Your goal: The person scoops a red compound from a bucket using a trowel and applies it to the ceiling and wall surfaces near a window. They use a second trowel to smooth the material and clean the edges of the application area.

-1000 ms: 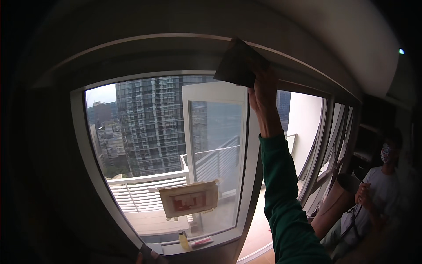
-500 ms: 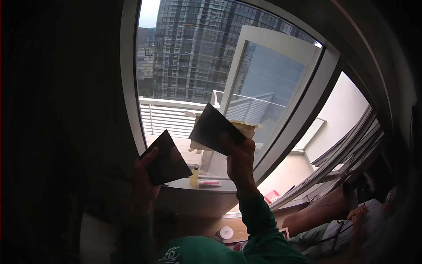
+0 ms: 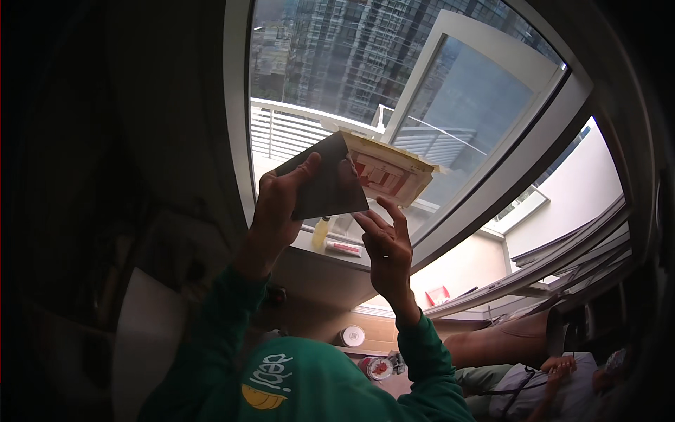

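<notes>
Our left hand gripped a dark square sheet raised before the window. Our right hand hung open, fingertips touching the sheet's lower corner, just before a cream card.

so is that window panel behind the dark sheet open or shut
Open: the white-framed panel stands angled out from the window frame, with the railing and towers visible past its edge.

Both arms wear long green sleeves — the left sleeve and right sleeve each end in a snug cuff at the wrist. The left hand and right hand are bare — no gloves, rings or watch visible. The green chest carries white lettering above a yellow emblem.
</notes>
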Demonstrator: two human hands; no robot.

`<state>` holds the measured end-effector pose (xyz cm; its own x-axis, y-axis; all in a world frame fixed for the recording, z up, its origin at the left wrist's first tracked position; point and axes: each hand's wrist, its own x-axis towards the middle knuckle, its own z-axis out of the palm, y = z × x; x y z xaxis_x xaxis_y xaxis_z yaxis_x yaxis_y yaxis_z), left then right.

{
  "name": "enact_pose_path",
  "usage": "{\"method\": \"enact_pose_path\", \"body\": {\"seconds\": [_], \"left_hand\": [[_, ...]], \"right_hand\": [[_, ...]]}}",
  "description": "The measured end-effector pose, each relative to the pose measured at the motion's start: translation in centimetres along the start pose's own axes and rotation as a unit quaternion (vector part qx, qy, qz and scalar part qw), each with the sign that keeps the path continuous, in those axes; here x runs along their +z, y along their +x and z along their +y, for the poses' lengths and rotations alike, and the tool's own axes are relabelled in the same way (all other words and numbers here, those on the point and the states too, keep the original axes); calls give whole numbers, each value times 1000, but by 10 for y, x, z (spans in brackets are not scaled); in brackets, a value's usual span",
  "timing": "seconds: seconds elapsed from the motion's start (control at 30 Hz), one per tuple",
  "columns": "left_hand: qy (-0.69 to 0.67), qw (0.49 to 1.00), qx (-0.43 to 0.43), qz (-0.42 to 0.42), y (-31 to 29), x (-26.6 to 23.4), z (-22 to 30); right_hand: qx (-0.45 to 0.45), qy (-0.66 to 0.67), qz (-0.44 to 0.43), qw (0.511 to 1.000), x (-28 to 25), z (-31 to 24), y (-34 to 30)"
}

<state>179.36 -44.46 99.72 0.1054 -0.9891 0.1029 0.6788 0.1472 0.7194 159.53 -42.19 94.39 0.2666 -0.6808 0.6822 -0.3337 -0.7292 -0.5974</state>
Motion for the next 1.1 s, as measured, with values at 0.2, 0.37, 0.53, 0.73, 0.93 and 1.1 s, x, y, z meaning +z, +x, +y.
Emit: {"method": "enact_pose_path", "body": {"seconds": [0.2,0.37,0.53,0.73,0.93,1.1], "left_hand": [[161,978,132,3,-7,1,-13],[251,954,163,-10,-21,13,-16],[330,929,170,13,-31,19,-12],[365,890,269,57,2,5,25],[256,918,282,-116,79,-16,177],[326,894,253,-173,146,-28,259]], "right_hand": [[-91,-101,26,990,-39,-4,5],[-155,-192,-4,969,-37,-2,13],[-134,-169,-67,974,-21,-14,16],[57,141,-163,975,0,22,-11],[194,619,78,757,-11,27,47],[-24,394,161,905,-3,-11,127]]}}
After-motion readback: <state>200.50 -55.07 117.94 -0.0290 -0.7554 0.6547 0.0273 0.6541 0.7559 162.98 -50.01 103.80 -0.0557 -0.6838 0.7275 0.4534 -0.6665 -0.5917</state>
